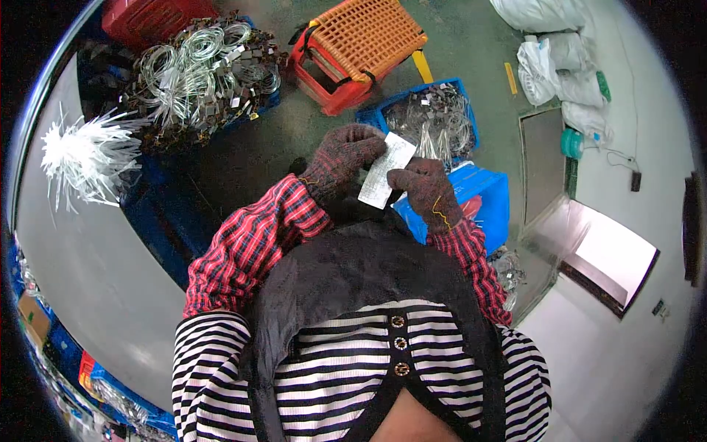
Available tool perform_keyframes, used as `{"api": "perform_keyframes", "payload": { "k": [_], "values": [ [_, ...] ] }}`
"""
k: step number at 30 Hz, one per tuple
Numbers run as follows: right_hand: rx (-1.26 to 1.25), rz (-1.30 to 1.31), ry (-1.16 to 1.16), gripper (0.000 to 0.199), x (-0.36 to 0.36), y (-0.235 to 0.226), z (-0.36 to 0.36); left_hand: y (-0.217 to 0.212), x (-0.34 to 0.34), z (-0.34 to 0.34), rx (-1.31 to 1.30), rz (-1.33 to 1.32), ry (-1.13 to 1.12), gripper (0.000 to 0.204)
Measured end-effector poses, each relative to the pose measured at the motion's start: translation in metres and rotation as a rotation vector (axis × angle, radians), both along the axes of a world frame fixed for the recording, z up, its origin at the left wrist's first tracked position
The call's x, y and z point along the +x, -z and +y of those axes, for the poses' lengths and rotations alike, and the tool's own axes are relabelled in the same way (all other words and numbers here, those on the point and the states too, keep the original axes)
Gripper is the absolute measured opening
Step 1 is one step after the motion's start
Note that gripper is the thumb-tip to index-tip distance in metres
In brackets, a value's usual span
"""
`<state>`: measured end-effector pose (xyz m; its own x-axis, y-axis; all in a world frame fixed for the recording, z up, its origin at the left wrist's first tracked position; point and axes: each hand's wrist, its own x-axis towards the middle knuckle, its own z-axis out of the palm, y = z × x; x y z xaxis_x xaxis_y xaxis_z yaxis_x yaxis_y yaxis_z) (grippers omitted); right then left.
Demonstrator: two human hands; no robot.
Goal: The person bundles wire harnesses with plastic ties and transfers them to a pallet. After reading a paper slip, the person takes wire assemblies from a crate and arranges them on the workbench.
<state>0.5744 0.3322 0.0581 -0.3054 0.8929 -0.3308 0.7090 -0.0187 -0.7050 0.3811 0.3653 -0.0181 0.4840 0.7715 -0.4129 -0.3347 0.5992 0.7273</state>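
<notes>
Both my hands wear dark knitted gloves and hold a small white printed slip of paper (386, 171) between them. My left hand (345, 156) pinches its upper left edge. On the slip's right edge, my right hand (428, 188) is closed, thumb pointing left. The paper is tilted, its top leaning right. Just below my right hand stands a blue box (492, 197), partly hidden by the glove. Beyond my hands a blue crate (475, 121) holds grey cables and small metal parts.
A wicker-topped red stool (368, 37) stands ahead. At the left are a heap of coiled clear tubing (199, 66), a grey tabletop (81, 258) and a bundle of white strips (92, 158). White sacks (545, 70) lie along the right wall, near a doorway (611, 254).
</notes>
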Motion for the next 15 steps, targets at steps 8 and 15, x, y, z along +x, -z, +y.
{"api": "perform_keyframes", "payload": {
  "k": [8, 15],
  "values": [
    [0.053, 0.053, -0.028, 0.019, 0.0034, 0.0092, 0.0006, -0.0080, -0.0019, 0.0006, -0.070, -0.066, -0.022, 0.018],
    [-0.112, 0.113, 0.106, 0.021, -0.0021, 0.0016, 0.0038, -0.0036, -0.0011, 0.0007, -0.014, -0.012, -0.033, 0.018]
  ]
}}
